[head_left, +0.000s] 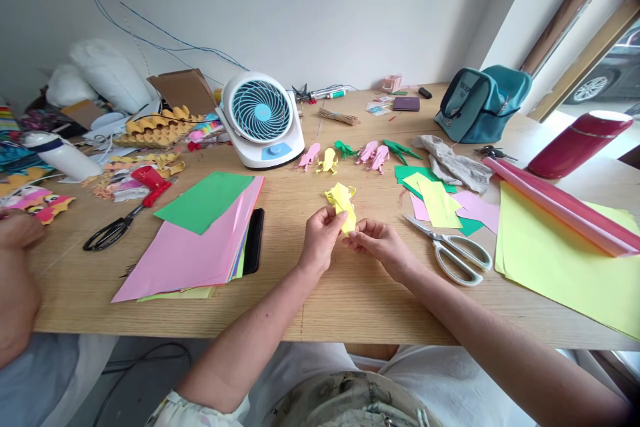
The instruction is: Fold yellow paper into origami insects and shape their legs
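Observation:
A folded strip of yellow paper (344,199) is between my two hands above the table. My left hand (320,233) pinches its side between thumb and fingers. At its lower end, my right hand (373,243) has thumb and fingertips closed on the paper. Just behind the strip shows more yellow folded paper (331,196), partly hidden; whether it is a separate piece I cannot tell. Farther back stand several small origami figures: a yellow one (327,161), a green one (345,149) and pink ones (380,157). White-handled scissors (457,253) lie right of my right hand.
A fan (263,117) stands behind coloured paper sheets (200,247) and a phone (254,240) on the left. Paper scraps (437,200), yellow sheets (560,267), a pink roll (565,207) and a red bottle (580,143) occupy the right. Another person's arm (17,280) rests far left.

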`<act>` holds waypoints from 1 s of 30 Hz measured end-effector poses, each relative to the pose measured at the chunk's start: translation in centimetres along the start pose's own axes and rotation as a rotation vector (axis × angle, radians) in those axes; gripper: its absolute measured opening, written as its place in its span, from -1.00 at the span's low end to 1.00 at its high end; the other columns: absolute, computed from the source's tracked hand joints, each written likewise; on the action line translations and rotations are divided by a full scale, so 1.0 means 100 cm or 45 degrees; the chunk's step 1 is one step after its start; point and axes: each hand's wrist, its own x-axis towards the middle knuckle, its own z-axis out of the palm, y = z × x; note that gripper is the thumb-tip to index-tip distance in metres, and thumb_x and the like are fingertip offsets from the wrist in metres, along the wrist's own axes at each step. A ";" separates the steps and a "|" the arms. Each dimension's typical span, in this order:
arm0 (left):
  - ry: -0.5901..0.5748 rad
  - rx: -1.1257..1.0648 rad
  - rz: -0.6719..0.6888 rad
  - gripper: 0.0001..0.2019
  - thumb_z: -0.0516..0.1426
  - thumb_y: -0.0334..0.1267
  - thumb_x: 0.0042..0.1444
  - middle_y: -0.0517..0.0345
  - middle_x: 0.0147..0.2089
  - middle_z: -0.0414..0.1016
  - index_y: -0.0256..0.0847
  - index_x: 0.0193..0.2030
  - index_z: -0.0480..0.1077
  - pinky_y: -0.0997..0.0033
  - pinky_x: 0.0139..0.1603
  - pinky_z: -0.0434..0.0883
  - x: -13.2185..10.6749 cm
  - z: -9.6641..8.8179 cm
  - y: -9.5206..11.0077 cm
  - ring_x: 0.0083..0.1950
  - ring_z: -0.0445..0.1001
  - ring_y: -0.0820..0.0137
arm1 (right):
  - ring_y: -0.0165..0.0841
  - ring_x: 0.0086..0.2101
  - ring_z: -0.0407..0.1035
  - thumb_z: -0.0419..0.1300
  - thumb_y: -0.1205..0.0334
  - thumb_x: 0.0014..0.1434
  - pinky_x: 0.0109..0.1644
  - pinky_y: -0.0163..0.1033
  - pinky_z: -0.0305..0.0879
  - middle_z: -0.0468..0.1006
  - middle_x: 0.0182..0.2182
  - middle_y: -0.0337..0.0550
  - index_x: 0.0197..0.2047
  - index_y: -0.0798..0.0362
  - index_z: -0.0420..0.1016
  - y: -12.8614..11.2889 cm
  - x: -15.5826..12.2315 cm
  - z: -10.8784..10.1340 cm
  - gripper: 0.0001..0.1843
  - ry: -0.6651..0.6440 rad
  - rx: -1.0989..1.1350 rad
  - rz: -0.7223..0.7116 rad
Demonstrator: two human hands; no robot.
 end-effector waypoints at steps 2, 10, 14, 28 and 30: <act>-0.002 0.002 -0.003 -0.70 0.37 -0.14 -0.14 0.25 -0.45 0.42 -0.27 -0.46 0.39 0.52 -0.35 0.27 0.000 0.000 0.000 -0.42 0.30 0.54 | -0.43 -0.46 0.36 0.48 -0.14 -0.21 -0.31 -0.28 0.27 0.56 -0.51 -0.24 -0.46 0.04 0.45 0.000 0.000 0.000 -0.53 0.012 -0.003 0.006; -0.010 0.006 -0.003 -0.70 0.36 -0.12 -0.14 0.23 -0.42 0.46 -0.27 -0.46 0.40 0.52 -0.36 0.26 0.001 0.001 0.000 -0.42 0.31 0.53 | -0.40 -0.44 0.42 0.48 -0.08 -0.18 -0.30 -0.25 0.29 0.57 -0.48 -0.24 -0.39 0.02 0.40 0.001 0.000 0.001 -0.53 0.043 0.020 -0.008; -0.005 0.017 -0.004 -0.70 0.36 -0.12 -0.13 0.23 -0.43 0.46 -0.28 -0.44 0.41 0.53 -0.40 0.23 0.002 0.000 -0.001 -0.44 0.29 0.55 | -0.40 -0.43 0.43 0.47 -0.03 -0.14 -0.27 -0.25 0.30 0.55 -0.47 -0.29 -0.27 0.01 0.36 0.002 0.000 0.001 -0.51 0.027 0.051 -0.022; 0.013 -0.048 -0.085 -0.66 0.36 -0.08 -0.15 0.30 -0.49 0.34 -0.25 -0.46 0.34 0.51 -0.41 0.22 0.003 -0.002 -0.005 -0.48 0.23 0.58 | -0.37 -0.35 0.41 0.34 -0.14 0.05 -0.15 -0.20 0.31 0.52 -0.41 -0.26 -0.10 -0.03 0.32 0.003 -0.004 0.004 -0.51 0.012 0.002 -0.154; 0.039 -0.063 -0.076 -0.64 0.37 -0.08 -0.16 0.29 -0.49 0.36 -0.24 -0.48 0.31 0.51 -0.40 0.23 0.003 -0.002 -0.003 -0.47 0.24 0.57 | -0.36 -0.33 0.43 0.27 -0.19 0.10 -0.15 -0.20 0.31 0.55 -0.36 -0.19 -0.18 0.00 0.39 0.001 -0.006 0.004 -0.55 0.024 0.009 -0.041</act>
